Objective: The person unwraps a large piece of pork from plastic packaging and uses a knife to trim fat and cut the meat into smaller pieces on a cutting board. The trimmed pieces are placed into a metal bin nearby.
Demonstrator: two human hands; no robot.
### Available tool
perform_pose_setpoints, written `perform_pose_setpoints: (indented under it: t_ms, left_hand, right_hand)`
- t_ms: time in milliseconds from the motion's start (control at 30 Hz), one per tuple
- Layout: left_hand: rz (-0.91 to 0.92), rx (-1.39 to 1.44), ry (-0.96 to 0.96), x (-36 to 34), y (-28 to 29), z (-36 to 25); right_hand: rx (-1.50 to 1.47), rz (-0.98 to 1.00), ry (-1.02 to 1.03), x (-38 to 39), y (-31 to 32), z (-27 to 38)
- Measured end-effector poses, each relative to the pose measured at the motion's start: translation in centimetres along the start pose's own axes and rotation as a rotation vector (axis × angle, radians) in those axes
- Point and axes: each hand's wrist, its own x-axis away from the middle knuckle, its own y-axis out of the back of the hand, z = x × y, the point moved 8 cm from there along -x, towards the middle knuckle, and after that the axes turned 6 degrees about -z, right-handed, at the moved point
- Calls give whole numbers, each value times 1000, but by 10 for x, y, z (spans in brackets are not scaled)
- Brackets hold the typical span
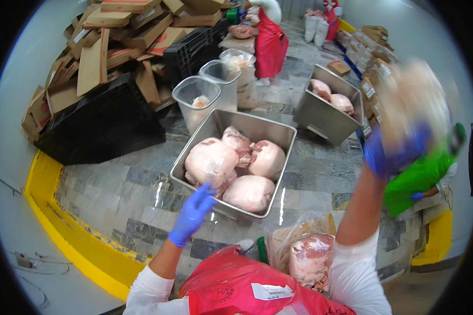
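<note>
My left hand (193, 212), in a blue glove, is at the near left rim of a deep metal bin (236, 211). Its fingers are stretched out beside a large pale piece of meat (210, 160) and hold nothing. Several such pieces fill the bin, among them a smooth one (249, 193) at the near side. Raised high on the right, my gloved right hand (397, 149) grips a pale bundle (412, 100), blurred by motion; it looks like crumpled plastic. Below, next to my red apron, more meat (311, 260) lies in an opened clear bag (278, 247).
Clear plastic tubs (197, 94) stand behind the bin. A second metal bin (326, 118) with meat is farther right. Flattened cardboard boxes (94, 63) overflow black crates (100, 126) at left. A person in a green apron (415, 186) is at right; another in red (269, 44) stands farther back.
</note>
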Motion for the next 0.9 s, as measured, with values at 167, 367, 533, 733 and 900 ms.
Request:
perform_pose_setpoints:
  t_ms: [167, 367, 533, 733, 900]
  left_hand:
    - [-515, -34, 126, 22, 141, 42]
    - [-375, 26, 107, -37, 71, 61]
    - [112, -100, -119, -99, -118, 56]
    - [896, -507, -759, 45, -365, 21]
    - [1265, 66, -200, 152, -489, 14]
  right_hand:
    - [-161, 317, -182, 40, -192, -112]
    - [8, 836, -537, 232, -102, -51]
    - [469, 971, -519, 311, 78, -32]
    - [848, 887, -661, 314, 240, 46]
    - [274, -205, -1135, 312, 382, 104]
